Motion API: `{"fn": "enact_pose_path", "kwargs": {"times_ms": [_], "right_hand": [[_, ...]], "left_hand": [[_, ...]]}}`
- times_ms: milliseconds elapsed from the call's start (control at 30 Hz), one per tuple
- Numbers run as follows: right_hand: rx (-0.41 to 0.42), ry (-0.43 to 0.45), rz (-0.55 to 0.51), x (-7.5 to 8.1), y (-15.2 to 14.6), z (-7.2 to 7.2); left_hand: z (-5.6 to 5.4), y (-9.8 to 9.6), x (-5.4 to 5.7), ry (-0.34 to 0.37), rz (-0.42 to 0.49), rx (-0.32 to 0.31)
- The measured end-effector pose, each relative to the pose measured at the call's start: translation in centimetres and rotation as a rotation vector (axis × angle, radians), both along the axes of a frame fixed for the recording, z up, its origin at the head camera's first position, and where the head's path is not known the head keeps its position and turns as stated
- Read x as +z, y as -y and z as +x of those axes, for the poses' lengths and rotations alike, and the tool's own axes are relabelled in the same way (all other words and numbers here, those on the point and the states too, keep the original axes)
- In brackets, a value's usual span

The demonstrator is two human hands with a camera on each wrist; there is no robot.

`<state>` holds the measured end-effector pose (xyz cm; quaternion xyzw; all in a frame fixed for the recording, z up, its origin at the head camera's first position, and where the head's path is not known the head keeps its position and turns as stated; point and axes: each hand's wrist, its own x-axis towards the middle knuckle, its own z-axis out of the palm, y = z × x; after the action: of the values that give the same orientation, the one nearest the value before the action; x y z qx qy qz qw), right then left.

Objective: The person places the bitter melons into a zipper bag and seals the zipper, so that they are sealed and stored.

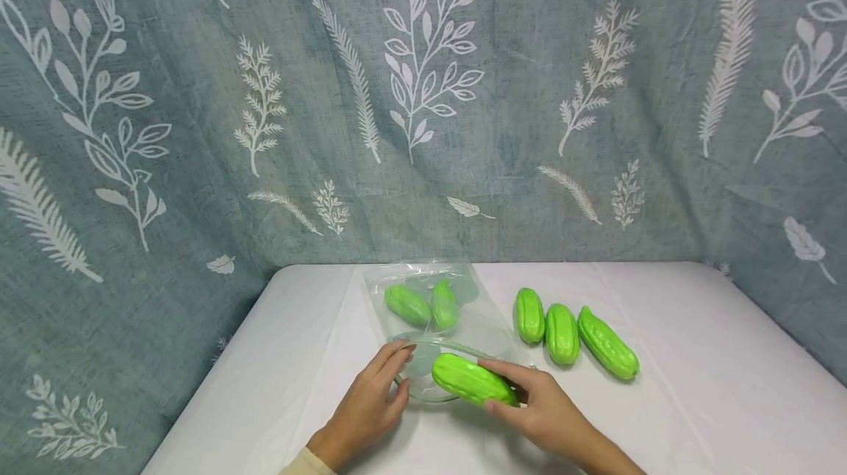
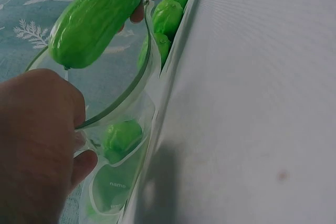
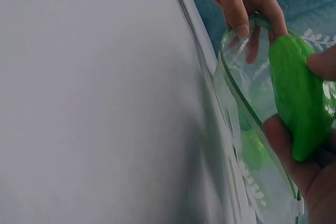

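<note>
A clear zip bag (image 1: 488,317) with a green-edged mouth lies on the table, its mouth spread open toward me. Two bright green toy cucumbers, one on the left (image 1: 406,304) and one on the right (image 1: 445,307), are inside it. My left hand (image 1: 367,409) pinches the left end of the bag's rim between fingers and thumb. A third toy cucumber (image 1: 468,378) is in my right hand (image 1: 542,409), gripped by its right end and held tilted at the mouth. In the left wrist view, that cucumber (image 2: 94,22) hangs over the opening.
To the right of the bag, three more green toy cucumbers lie side by side: left (image 1: 530,315), middle (image 1: 562,334) and right (image 1: 607,343). They rest on a white-covered table (image 1: 695,401). Behind stands a grey-green leaf-patterned curtain (image 1: 503,129).
</note>
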<state>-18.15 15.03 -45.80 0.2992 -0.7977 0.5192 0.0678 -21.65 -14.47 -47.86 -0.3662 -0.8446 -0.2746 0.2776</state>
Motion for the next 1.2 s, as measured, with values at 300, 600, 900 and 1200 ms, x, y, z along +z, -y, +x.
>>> {"fn": "enact_pose_path", "kwargs": {"times_ms": [300,600,900,1200], "right_hand": [[-0.136,-0.232,0.144,-0.1,1.8,0.7],[-0.222,-0.209,0.218,0.1,2.9,0.8],[-0.201,-0.178,0.215,0.2,3.1,0.9],[-0.172,-0.144,0.226,0.2,3.2,1.2]], "left_hand": [[0.0,0.0,-0.2,-0.004,0.003,-0.003],[-0.2,0.0,-0.3,-0.007,0.024,-0.013],[-0.1,-0.1,-0.3,0.023,0.014,-0.013],[-0.1,-0.1,-0.4,-0.001,0.013,-0.002]]}}
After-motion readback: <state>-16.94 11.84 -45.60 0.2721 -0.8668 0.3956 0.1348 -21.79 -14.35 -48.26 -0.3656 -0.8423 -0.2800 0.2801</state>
